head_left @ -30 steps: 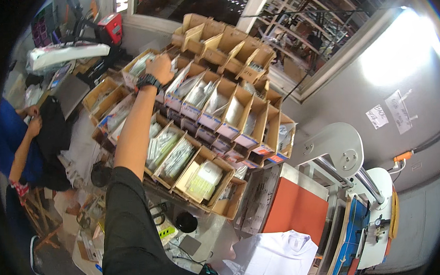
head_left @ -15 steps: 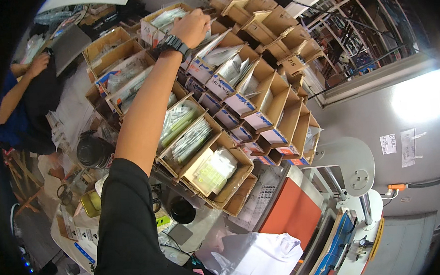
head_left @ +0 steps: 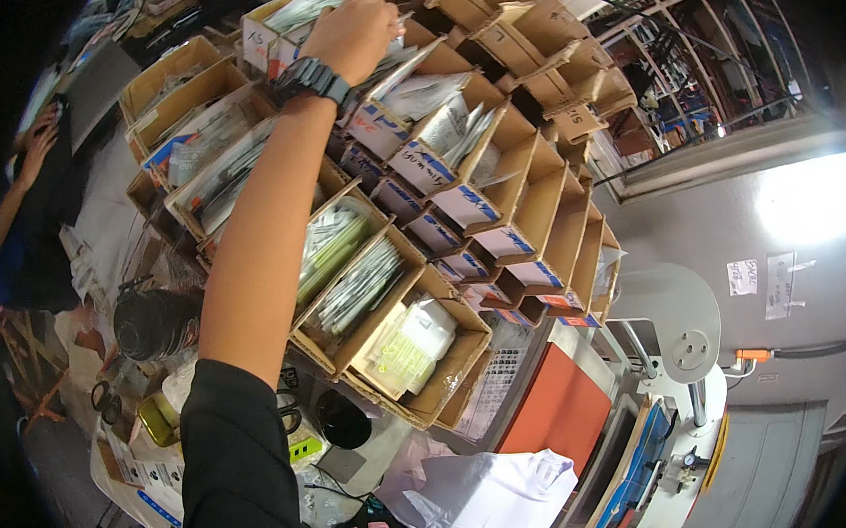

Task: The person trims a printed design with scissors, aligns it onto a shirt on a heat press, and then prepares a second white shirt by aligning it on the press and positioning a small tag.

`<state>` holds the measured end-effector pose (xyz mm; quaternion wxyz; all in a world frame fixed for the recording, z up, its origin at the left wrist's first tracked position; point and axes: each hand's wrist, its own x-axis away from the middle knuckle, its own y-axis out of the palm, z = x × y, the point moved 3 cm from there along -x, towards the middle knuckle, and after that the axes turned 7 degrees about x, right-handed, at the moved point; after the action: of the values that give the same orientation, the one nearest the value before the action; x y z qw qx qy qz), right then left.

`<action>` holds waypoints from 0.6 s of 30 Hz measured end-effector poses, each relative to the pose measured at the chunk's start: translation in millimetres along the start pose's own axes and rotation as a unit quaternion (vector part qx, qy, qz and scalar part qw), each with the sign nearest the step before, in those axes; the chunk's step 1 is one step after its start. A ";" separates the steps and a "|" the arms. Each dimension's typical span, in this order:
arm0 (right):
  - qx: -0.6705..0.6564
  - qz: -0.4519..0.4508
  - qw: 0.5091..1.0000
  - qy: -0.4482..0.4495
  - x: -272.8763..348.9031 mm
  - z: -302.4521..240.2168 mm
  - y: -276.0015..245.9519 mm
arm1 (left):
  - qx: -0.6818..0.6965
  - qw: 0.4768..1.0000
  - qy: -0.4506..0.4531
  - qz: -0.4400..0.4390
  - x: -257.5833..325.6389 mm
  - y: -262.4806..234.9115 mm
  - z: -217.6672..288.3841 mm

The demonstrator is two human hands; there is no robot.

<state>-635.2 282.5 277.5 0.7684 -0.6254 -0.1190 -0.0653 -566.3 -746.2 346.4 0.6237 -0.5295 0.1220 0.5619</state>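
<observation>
Our left hand point(head_left: 357, 38) curls over the boxes, and we cannot tell whether it grips anything. Packets point(head_left: 304, 9) fill the cardboard box point(head_left: 258, 47) just beside it, probably light, floppy and slippery, best pinched by their top edges.

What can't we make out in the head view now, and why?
All head view:
- Left hand: any grip, hidden by its own back.
- Right hand: out of frame.
- Packets: partly covered by the forearm.
- Co-worker: dim, cut off by the fisheye rim.
- Gauge: reading too small.
</observation>
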 end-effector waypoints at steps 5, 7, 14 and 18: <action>0.013 0.063 0.997 -0.040 -0.5 -20.5 -2.5 | 0.076 0.996 0.016 0.042 -0.5 -16.8 4.3; 0.023 0.089 0.995 -0.047 -0.2 -31.0 -10.9 | 0.150 0.985 0.040 0.081 -2.3 -32.5 14.2; -0.106 0.312 0.940 -0.091 -34.8 -90.6 -40.2 | 0.475 0.864 -0.168 0.023 76.1 -83.6 176.8; -0.282 0.300 0.889 -0.201 -58.9 -213.1 -109.9 | 0.650 0.672 -0.332 -0.128 149.2 -96.9 259.8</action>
<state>-697.7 48.5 325.5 0.5020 -0.8216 -0.0538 0.2647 -550.4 -435.1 392.0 0.8752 0.2206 0.1719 0.3946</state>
